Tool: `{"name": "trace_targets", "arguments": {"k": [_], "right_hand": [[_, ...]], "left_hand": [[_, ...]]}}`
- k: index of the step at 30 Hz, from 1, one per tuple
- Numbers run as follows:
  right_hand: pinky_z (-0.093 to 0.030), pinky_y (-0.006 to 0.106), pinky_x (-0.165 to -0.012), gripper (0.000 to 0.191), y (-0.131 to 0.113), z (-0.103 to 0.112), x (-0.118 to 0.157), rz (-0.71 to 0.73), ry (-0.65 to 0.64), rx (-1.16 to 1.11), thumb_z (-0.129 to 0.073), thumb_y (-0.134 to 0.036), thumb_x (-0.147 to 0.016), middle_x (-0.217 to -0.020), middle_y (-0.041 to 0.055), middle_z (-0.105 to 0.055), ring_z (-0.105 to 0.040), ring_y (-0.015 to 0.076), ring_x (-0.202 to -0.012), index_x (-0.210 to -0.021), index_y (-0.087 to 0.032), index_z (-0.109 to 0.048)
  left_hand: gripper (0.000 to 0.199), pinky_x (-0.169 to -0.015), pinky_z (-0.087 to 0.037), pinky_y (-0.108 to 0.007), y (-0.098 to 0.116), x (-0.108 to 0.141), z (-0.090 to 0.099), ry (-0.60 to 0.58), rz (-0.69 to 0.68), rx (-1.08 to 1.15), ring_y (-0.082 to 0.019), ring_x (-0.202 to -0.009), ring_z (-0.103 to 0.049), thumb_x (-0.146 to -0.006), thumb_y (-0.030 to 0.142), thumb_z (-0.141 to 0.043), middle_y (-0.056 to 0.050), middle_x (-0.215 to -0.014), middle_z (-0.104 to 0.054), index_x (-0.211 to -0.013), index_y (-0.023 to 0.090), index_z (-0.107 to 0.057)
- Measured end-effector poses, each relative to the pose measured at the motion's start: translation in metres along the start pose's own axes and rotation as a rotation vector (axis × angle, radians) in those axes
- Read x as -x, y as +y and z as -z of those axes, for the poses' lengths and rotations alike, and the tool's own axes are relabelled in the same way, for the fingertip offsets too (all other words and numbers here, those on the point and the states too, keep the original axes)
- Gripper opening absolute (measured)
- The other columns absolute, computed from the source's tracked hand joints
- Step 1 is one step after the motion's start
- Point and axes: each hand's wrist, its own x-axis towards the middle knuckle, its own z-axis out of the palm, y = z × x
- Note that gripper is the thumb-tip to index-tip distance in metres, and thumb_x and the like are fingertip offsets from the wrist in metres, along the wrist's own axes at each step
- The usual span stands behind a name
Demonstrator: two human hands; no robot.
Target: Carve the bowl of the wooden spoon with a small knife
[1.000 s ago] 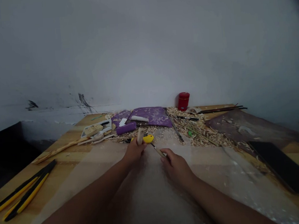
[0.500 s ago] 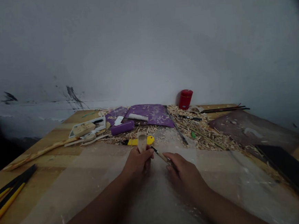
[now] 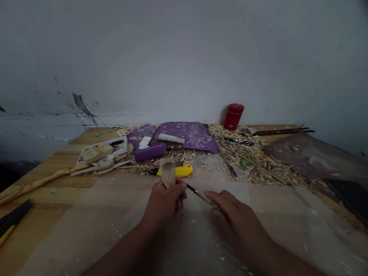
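A red tin (image 3: pixel 233 117) stands by the wall (image 3: pixel 164 54) beside shavings (image 3: pixel 264 166), a purple roll (image 3: pixel 150 152) lies near a white tray (image 3: pixel 121 149), and a stick (image 3: pixel 41 181) lies on the table (image 3: pixel 61 157).

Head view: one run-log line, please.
left hand: holds wooden piece | right hand: holds pale-handled tool | beyond: yellow tool, wood shavings

Left hand (image 3: pixel 162 202) and right hand (image 3: pixel 239 216) both bare, rounded knuckles, slim fingers (image 3: pixel 177 191), some hidden from this angle. Wrists (image 3: pixel 144 226) bare, narrower than the hands. Left forearm (image 3: pixel 117 256) and right forearm (image 3: pixel 285 255) bare down to frame edge, smooth outlines, wider away from the wrists. Dim lighting; nails and finer surface detail too dark to read.
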Motion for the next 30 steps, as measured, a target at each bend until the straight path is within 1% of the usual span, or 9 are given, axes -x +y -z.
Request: {"name": "trace_targets", "arguments": {"k": [4,8,11,14,17,19,22,27,30], "right_hand": [[-0.043,0.028,-0.071,0.032,0.001,0.001,0.001,-0.006,0.061,-0.108,-0.041,-0.016,-0.084,-0.091,0.004,-0.055,-0.054,0.0172,-0.082,-0.115,-0.021,-0.047],[-0.043,0.027,-0.07,0.03,-0.002,0.003,0.004,-0.014,0.1,-0.226,-0.042,-0.019,-0.084,-0.091,0.0029,-0.055,-0.053,0.0161,-0.083,-0.114,-0.022,-0.048],[-0.043,0.027,-0.069,0.031,-0.006,0.006,0.005,-0.011,0.113,-0.252,-0.042,-0.02,-0.085,-0.091,0.0027,-0.055,-0.053,0.0157,-0.082,-0.115,-0.023,-0.047],[-0.043,0.026,-0.065,0.033,-0.008,0.007,0.006,0.025,0.126,-0.223,-0.043,-0.018,-0.084,-0.086,0.0017,-0.055,-0.053,0.015,-0.076,-0.117,-0.024,-0.047],[-0.043,0.026,-0.063,0.038,-0.009,0.007,0.008,0.076,0.125,-0.194,-0.042,-0.016,-0.084,-0.084,0.0013,-0.054,-0.053,0.0143,-0.074,-0.121,-0.026,-0.043],[-0.043,0.026,-0.062,0.041,-0.01,0.009,0.009,0.109,0.114,-0.171,-0.041,-0.015,-0.085,-0.083,0.0011,-0.054,-0.054,0.0139,-0.073,-0.124,-0.028,-0.04],[-0.044,0.026,-0.061,0.043,-0.012,0.01,0.013,0.141,0.091,-0.113,-0.038,-0.016,-0.086,-0.076,0.0,-0.054,-0.054,0.0141,-0.067,-0.127,-0.03,-0.037],[-0.044,0.027,-0.055,0.042,-0.014,0.011,0.014,0.149,0.029,0.01,-0.034,-0.018,-0.088,-0.072,0.0011,-0.056,-0.055,0.015,-0.061,-0.129,-0.026,-0.037],[-0.043,0.026,-0.052,0.042,-0.015,0.01,0.012,0.16,0.014,0.075,-0.031,-0.017,-0.088,-0.069,0.0016,-0.055,-0.055,0.0149,-0.057,-0.128,-0.024,-0.038]], "left_hand": [[0.014,-0.032,-0.024,-0.015,-0.002,-0.003,0.001,0.034,-0.017,0.062,-0.004,-0.031,-0.035,-0.068,0.026,-0.059,0.008,-0.045,-0.047,-0.067,0.018,-0.048],[0.019,-0.036,-0.029,-0.016,-0.007,-0.004,0.001,-0.015,-0.05,-0.05,-0.005,-0.035,-0.039,-0.071,0.033,-0.057,0.007,-0.044,-0.047,-0.066,0.017,-0.048],[0.021,-0.036,-0.03,-0.017,-0.008,-0.002,0.0,-0.06,-0.074,-0.151,-0.005,-0.034,-0.039,-0.071,0.033,-0.057,0.007,-0.041,-0.046,-0.063,0.016,-0.048],[0.02,-0.034,-0.027,-0.017,-0.007,0.002,-0.002,-0.069,-0.078,-0.202,-0.005,-0.032,-0.035,-0.072,0.032,-0.056,0.009,-0.037,-0.042,-0.064,0.017,-0.046],[0.017,-0.033,-0.027,-0.017,-0.008,0.005,-0.003,-0.09,-0.092,-0.192,-0.006,-0.03,-0.033,-0.073,0.031,-0.053,0.01,-0.035,-0.04,-0.067,0.018,-0.044],[0.015,-0.033,-0.029,-0.017,-0.01,0.007,-0.004,-0.094,-0.108,-0.202,-0.006,-0.031,-0.035,-0.073,0.028,-0.054,0.01,-0.037,-0.042,-0.069,0.018,-0.044],[0.014,-0.035,-0.032,-0.018,-0.013,0.007,-0.003,-0.113,-0.105,-0.212,-0.006,-0.033,-0.04,-0.073,0.028,-0.054,0.009,-0.04,-0.045,-0.071,0.018,-0.045],[0.014,-0.037,-0.034,-0.018,-0.014,0.008,-0.004,-0.17,-0.101,-0.191,-0.006,-0.035,-0.043,-0.073,0.029,-0.054,0.008,-0.044,-0.047,-0.07,0.017,-0.046],[0.015,-0.037,-0.035,-0.018,-0.013,0.01,-0.005,-0.172,-0.103,-0.157,-0.006,-0.036,-0.043,-0.073,0.029,-0.055,0.008,-0.049,-0.05,-0.078,0.017,-0.046]]}}
